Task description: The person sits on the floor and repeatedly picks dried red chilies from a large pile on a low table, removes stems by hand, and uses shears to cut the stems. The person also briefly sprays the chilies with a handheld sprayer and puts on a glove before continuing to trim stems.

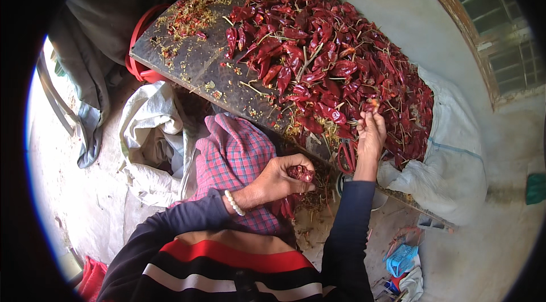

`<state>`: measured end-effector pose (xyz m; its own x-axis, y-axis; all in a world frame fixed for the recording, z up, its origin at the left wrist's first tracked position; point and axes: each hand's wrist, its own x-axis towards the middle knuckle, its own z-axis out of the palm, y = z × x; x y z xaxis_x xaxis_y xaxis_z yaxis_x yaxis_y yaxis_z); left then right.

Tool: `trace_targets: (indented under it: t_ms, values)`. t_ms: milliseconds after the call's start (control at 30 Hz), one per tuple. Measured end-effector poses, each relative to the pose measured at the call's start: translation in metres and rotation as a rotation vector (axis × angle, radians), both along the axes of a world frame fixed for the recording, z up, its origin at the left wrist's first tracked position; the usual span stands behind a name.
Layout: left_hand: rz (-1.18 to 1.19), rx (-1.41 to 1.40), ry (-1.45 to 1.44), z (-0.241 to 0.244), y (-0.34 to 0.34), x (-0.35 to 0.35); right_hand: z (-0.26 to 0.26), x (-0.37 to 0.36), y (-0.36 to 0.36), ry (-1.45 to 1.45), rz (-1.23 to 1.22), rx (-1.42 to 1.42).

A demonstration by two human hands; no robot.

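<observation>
My left hand, with a beaded bracelet at its wrist, is closed around a dark red dried chilli pepper whose open end faces up. It is above a pink checked cloth on my lap. My right hand pinches a small red and orange piece of chilli between its fingertips. That hand is over the near edge of a large heap of dried red chillies with stalks. Red-handled scissors lie just left of my right wrist, their blades hidden.
The heap lies on a dark tabletop strewn with yellow seeds and pepper scraps. A white woven sack borders the heap at right. Another white sack stands open at left. A blue plastic basket is low at right.
</observation>
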<state>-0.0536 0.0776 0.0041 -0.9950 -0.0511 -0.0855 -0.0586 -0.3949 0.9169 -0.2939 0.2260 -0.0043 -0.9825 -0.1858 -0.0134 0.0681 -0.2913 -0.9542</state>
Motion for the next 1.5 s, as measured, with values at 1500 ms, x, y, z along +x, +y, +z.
trace_targets:
  t_ms: [1500]
  values:
    - [0.127, -0.576, 0.236, -0.004, 0.001, 0.009, 0.077, 0.164, -0.001, 1.113, 0.700, 0.992]
